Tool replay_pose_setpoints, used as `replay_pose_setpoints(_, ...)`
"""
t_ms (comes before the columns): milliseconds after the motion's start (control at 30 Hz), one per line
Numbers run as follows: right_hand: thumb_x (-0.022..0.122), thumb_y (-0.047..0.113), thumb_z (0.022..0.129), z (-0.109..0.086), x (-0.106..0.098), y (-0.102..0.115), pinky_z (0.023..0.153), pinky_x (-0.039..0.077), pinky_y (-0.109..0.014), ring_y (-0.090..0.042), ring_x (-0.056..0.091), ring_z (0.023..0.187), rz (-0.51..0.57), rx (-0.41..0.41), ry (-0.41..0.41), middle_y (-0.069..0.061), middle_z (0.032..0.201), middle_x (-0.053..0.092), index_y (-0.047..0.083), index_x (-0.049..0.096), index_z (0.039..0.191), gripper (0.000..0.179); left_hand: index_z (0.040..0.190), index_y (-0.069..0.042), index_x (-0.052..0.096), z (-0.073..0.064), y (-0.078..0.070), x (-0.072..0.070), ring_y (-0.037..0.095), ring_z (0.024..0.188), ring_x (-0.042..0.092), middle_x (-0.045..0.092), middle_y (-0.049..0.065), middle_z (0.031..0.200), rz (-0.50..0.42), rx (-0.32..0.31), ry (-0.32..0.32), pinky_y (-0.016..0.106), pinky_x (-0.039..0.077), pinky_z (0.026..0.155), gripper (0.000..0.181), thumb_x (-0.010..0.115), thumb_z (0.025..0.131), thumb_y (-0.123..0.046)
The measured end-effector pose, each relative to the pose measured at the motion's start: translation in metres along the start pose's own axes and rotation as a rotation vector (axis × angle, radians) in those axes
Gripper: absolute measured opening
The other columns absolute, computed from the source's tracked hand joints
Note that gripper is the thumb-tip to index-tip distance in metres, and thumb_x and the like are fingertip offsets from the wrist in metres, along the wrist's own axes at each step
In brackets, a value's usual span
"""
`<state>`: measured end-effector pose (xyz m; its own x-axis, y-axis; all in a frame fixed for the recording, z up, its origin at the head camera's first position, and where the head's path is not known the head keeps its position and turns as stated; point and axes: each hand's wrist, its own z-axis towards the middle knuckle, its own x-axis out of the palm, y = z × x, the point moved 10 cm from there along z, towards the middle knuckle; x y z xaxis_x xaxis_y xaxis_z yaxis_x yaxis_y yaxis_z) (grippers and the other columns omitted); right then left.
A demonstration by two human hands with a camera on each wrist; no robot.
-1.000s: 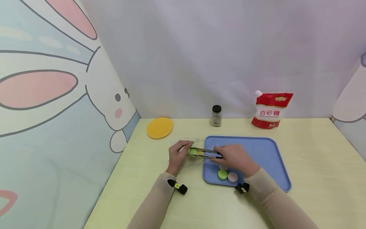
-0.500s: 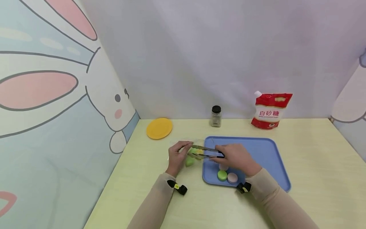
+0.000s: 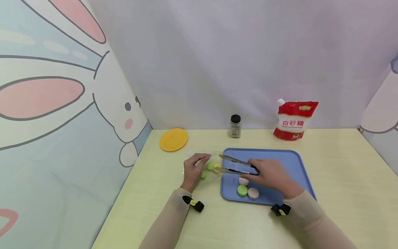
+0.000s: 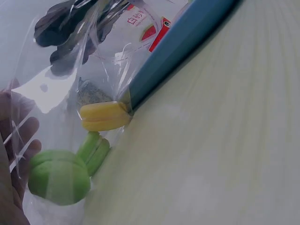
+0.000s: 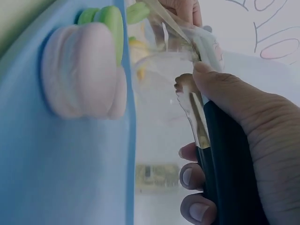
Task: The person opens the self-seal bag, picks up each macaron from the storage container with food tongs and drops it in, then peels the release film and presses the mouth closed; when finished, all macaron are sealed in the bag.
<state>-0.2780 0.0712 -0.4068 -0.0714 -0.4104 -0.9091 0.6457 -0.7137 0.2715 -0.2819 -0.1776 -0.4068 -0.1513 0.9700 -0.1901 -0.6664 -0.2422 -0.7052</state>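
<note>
My left hand (image 3: 193, 171) pinches the upper edge of a clear plastic bag (image 4: 44, 89). Inside lie a yellow macaron (image 4: 104, 116) and two green ones; the larger-looking green macaron (image 4: 58, 178) sits lowest in the left wrist view. My right hand (image 3: 272, 174) grips metal tongs with black handles (image 5: 234, 164). The tong tips are spread apart with nothing between them, near the bag's mouth. Below the tongs, on the blue tray (image 3: 280, 159), are a green macaron (image 3: 242, 190), a pale pink macaron (image 3: 253, 193) and another pale pink one (image 3: 244, 181).
A yellow plate (image 3: 173, 139) lies at the back left. Behind the tray stand a black-lidded jar (image 3: 235, 127) and a red and white sugar pouch (image 3: 295, 121). The bag adjoins the tray's left edge on the pale table (image 3: 217, 228).
The tongs have let go of a green macaron, which dropped inside the bag. My right hand has drawn the tongs back rightward and their arms have spread. The left hand stays in place.
</note>
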Motion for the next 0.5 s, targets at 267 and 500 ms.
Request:
replay_pose_setpoints(267, 0.079, 0.060, 0.079, -0.040, -0.011, -0.029, 0.046, 0.022, -0.023, -0.006, 0.031, 0.048, 0.008, 0.152, 0.002, 0.011, 0.057, 0.034, 0.021, 0.060, 0.090, 0.046, 0.098, 0.004, 0.074, -0.001, 0.000, 0.000, 0.023, 0.094, 0.072, 0.075, 0.017, 0.098, 0.007, -0.010, -0.001, 0.036, 0.058, 0.091, 0.011, 0.070, 0.089, 0.009)
replay_pose_setpoints(500, 0.076, 0.066, 0.078, -0.078, -0.014, -0.045, 0.044, 0.022, -0.024, -0.007, 0.031, 0.048, -0.015, 0.253, -0.005, 0.009, 0.059, 0.034, 0.022, 0.056, 0.088, 0.050, 0.098, 0.004, 0.074, 0.000, 0.000, 0.000, 0.022, 0.094, 0.072, 0.075, 0.016, 0.099, 0.002, -0.019, -0.003, 0.036, 0.058, 0.091, 0.009, 0.070, 0.090, 0.007)
